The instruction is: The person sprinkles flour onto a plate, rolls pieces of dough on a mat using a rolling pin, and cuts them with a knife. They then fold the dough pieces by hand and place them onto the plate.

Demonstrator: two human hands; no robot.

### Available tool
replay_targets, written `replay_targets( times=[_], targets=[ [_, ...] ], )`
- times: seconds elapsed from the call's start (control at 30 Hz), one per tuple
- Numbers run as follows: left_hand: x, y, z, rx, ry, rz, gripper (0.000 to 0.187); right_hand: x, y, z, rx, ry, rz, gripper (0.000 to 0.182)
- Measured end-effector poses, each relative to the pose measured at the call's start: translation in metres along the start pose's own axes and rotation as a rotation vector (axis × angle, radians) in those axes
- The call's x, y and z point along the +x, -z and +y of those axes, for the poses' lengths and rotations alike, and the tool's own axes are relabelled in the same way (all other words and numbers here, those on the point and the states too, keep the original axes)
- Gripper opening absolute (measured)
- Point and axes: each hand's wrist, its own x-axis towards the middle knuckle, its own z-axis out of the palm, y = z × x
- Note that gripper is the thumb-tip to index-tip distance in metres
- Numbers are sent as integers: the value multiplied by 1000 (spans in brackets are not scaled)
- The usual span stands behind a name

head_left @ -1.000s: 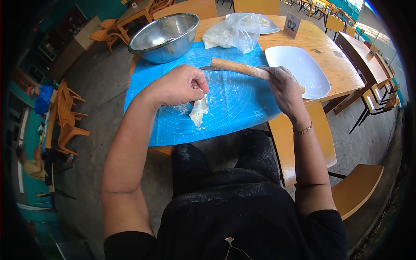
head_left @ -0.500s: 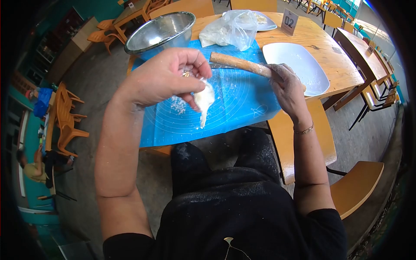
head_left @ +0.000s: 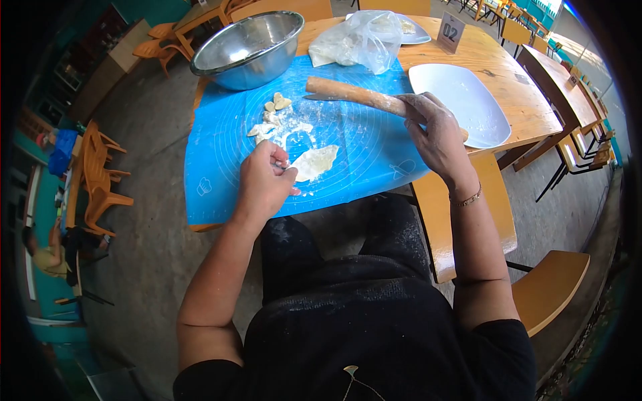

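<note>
A flattened piece of dough (head_left: 315,162) lies on the blue silicone mat (head_left: 221,144), near its front edge. My left hand (head_left: 265,175) pinches the left end of this dough between thumb and fingers. In my right hand (head_left: 435,130) is a wooden rolling pin (head_left: 354,93), gripped at its right end and held above the mat, pointing left. Under the pin's left end a dark flat blade (head_left: 322,98) shows in part. Loose flour (head_left: 294,125) and a few small dough lumps (head_left: 277,102) are on the mat beyond my left hand.
A steel bowl (head_left: 247,53) stands at the mat's far left corner. Beside it lie a clear plastic bag (head_left: 358,43) and a plate (head_left: 416,32). A flour-dusted white plate (head_left: 461,100) is at the right, with a number stand (head_left: 450,33) behind. A stool (head_left: 468,220) sits right of my legs.
My left hand has come down towards me, and the dough it held in the air now lies flat on the mat. My right hand with the rolling pin has shifted slightly left.
</note>
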Motion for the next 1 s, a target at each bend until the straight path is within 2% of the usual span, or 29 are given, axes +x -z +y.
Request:
replay_targets(
  times=[0.07,0.23,0.43,0.57,0.6,0.63,0.7,0.73,0.77,0.83,0.87,1.0],
  targets=[
    [-7,4,-5,25,0,30,25,0,-3,-5,-22,92,-35,30],
    [-20,10,-17,120,-54,117,25,-2,-12,-19,-16,147,-87,30],
    [-36,11,-19,374,-244,228,25,-3,-15,-24,-78,185,-148,30],
    [-37,20,-19,537,-387,425,18,-14,-15,-41,-29,171,-263,29],
    [-36,25,-20,568,-437,514,16,-17,-18,-41,-66,240,-264,30],
    [-34,30,-20,567,-433,515,16,-19,-20,-41,-66,241,-269,30],
    [-31,40,-17,626,-768,532,12,-22,-25,-42,-65,352,-307,32],
    [-38,40,-13,558,-708,421,23,-21,-28,-39,-82,396,-318,33],
    [-41,39,-14,558,-705,421,23,-20,-30,-38,-81,397,-320,33],
    [-44,36,-19,612,-829,204,40,-18,-33,-36,-108,413,-377,35],
    [-49,34,-20,578,-734,97,58,-17,-36,-34,-108,411,-379,35],
    [-53,30,-35,636,-695,4,72,-11,-45,-30,-107,449,-412,33]
  ],
)
